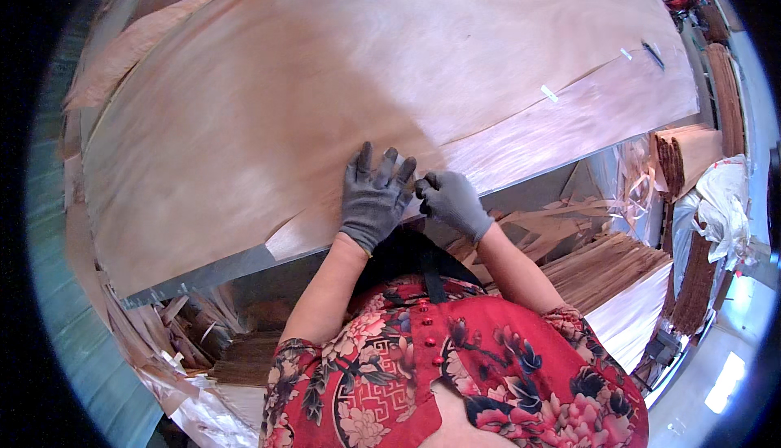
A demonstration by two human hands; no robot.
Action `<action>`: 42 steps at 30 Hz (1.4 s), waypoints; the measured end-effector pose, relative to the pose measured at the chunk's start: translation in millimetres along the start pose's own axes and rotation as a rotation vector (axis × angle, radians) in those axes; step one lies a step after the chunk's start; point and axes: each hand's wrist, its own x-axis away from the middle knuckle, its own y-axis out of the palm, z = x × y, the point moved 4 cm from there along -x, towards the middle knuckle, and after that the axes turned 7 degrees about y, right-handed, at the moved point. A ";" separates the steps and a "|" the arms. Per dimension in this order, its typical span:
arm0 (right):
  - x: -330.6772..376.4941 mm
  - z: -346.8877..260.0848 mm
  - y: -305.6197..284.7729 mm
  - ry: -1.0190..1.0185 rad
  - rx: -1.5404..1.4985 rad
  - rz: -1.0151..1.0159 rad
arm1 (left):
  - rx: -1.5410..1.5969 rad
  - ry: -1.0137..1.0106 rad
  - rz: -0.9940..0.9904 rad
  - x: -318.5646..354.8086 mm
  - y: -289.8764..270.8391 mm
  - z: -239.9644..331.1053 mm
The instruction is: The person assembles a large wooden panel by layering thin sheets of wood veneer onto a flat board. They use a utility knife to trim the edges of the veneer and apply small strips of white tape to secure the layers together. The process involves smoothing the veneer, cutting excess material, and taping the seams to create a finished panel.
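A large pale wood veneer sheet [244, 66] covers the work surface before me. My left hand [374, 200], in a grey glove, lies flat on the veneer near its front edge, fingers apart. Close beside its fingertips, my gloved right hand [455, 202] is closed in a pinch; what it holds, if anything, is hidden. A narrower veneer strip [561, 127] runs along the front edge to the right, meeting the large sheet at a seam. Two short white tape pieces, one nearer [549, 93] and one farther [626, 54], cross that seam.
A small dark, slim object [653, 55] lies on the veneer at the far right. Stacked veneer sheets [606, 273] stand below the table's front edge at right. Loose scraps [195, 322] fill the lower left. White plastic sheeting [722, 204] hangs over bundles at right.
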 end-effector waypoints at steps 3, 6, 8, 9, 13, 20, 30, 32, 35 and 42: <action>8.4 10.6 29.1 -0.030 -0.436 -0.031 | 0.034 -0.022 -0.005 1.1 -1.4 -0.3; 40.5 22.9 46.7 -0.057 -0.308 -0.079 | 0.041 -0.030 -0.031 -0.9 -2.8 -0.5; 61.8 29.0 52.1 -0.008 -0.402 -0.154 | 0.043 -0.055 -0.088 -3.0 -2.8 -1.7; 69.4 30.4 49.7 -0.029 -0.382 -0.170 | 0.052 -0.063 -0.112 -3.3 -3.1 -1.9; 90.9 14.7 43.0 -0.298 -0.179 -0.122 | 0.414 -0.012 0.023 16.7 -19.5 -14.4; 77.5 -65.1 104.9 -0.534 0.188 -0.003 | 0.036 -0.128 0.249 165.5 -68.4 -117.7; 30.4 -145.4 154.0 -0.270 0.253 -0.035 | 0.050 -0.168 0.385 197.2 -59.4 -133.2; 31.8 -149.3 153.7 -0.173 0.166 -0.099 | 0.078 -0.170 0.427 198.3 -64.3 -131.9; 32.7 -154.4 152.7 -0.008 0.078 -0.123 | 0.043 -0.026 0.447 194.5 -65.8 -124.3; 35.2 -155.0 135.9 0.035 0.472 -0.040 | 0.133 0.001 0.148 181.6 -54.6 -121.1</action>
